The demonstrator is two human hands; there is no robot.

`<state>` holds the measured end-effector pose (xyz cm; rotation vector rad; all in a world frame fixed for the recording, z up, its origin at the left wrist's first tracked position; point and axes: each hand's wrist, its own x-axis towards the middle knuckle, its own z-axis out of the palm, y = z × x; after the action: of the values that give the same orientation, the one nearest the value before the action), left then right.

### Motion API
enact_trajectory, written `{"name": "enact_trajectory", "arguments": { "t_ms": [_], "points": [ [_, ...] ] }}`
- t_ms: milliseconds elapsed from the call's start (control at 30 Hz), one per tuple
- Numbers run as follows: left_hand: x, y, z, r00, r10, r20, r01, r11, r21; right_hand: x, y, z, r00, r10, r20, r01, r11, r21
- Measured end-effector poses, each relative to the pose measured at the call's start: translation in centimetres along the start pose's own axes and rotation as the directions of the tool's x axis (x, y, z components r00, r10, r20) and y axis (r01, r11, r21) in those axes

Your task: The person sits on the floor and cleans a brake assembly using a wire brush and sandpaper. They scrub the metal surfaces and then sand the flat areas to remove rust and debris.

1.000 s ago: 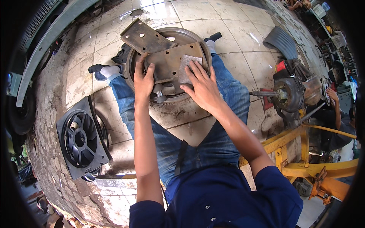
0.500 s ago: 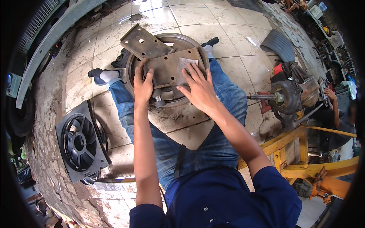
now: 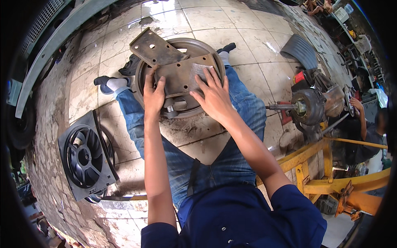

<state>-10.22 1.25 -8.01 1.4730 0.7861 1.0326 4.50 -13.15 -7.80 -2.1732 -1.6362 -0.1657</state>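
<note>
A flat brown metal plate (image 3: 178, 76) lies across the middle of a round metal wheel (image 3: 208, 44), whose near right edge is hidden under the right hand (image 3: 214, 97). That hand's fingers lie extended and slightly apart over a grey sheet (image 3: 195, 74) near the plate's right edge, covering part of it; the sheet's material is hard to make out. The left hand (image 3: 153, 98) is at the plate's left edge, thumb and fingers apart; its fingertips' undersides are hidden, so I cannot tell whether they grip. A 2nd plate (image 3: 156, 50) overhangs the wheel's far left edge; the overlap hides whether the 2 are joined. At the wheel's near edge, a cylindrical metal piece (image 3: 170, 108) is partly covered, its full shape unclear.
</note>
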Motion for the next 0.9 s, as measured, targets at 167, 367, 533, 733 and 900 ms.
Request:
{"name": "enact_trajectory", "arguments": {
  "t_ms": [167, 367, 533, 733, 900],
  "points": [
    [0.1, -0.4, -0.1, 1.000, 0.022, -0.014, -0.022, 0.999, 0.042, -0.7, 0.2, -0.7, 0.999, 0.028, 0.035, -0.030, 0.998, 0.047],
    [0.2, -0.7, 0.0, 1.000, 0.004, -0.004, -0.004, 0.999, 0.041, 2.7, 0.0, 0.4, 0.999, 0.046, -0.007, -0.045, 0.998, 0.041],
    [0.0, -0.1, -0.1, 1.000, 0.007, 0.006, -0.008, 1.000, 0.020, 0.1, 0.3, 0.3, 0.999, 0.053, 0.002, -0.053, 0.997, 0.059],
    [0.0, 0.4, 0.2, 1.000, -0.014, 0.007, 0.014, 1.000, 0.005, -0.2, 0.1, -0.1, 0.997, 0.075, -0.022, -0.073, 0.995, 0.062],
    [0.2, 0.3, 0.2, 1.000, 0.012, 0.015, -0.012, 1.000, -0.005, 3.1, 0.0, 0.2, 0.997, 0.079, 0.012, -0.079, 0.996, 0.030]
  ]
}}
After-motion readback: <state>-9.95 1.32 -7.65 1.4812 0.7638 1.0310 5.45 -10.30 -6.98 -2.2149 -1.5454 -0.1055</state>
